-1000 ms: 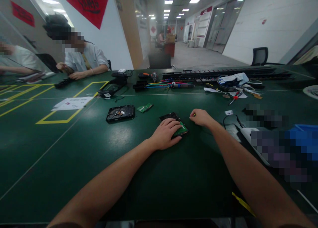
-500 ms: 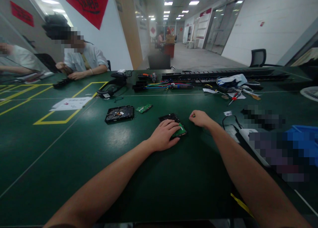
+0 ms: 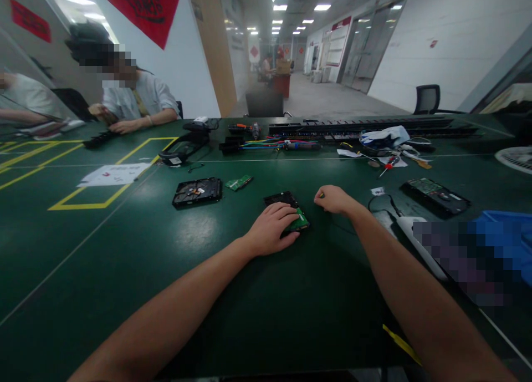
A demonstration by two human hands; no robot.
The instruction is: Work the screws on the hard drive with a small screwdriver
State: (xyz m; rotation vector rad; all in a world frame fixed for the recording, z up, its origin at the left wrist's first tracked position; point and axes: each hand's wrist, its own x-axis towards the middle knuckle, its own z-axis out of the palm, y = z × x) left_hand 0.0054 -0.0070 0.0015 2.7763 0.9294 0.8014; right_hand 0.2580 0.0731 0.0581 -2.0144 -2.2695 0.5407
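Observation:
My left hand (image 3: 272,229) lies over a hard drive (image 3: 301,221), fingers across its top and thumb along the near edge. Part of the drive's green circuit board and black casing shows past the fingers; the rest is covered. Just right of the drive, my right hand (image 3: 331,199) is closed in a pinch above the table, apart from the drive. Something small and dark seems to be at its fingertips, too small to name. To the left lie another hard drive (image 3: 197,192) and a loose green circuit board (image 3: 239,183).
A third drive (image 3: 436,196) lies at right, near a blue bin (image 3: 502,235) and a white corded device (image 3: 418,238). Farther back are a red-handled screwdriver (image 3: 388,164), coloured cables (image 3: 266,144) and a black headset (image 3: 183,152). A co-worker (image 3: 139,99) sits at far left.
The view has shifted slightly. My left hand stays on the hard drive, and my right hand keeps its pinch in nearly the same place.

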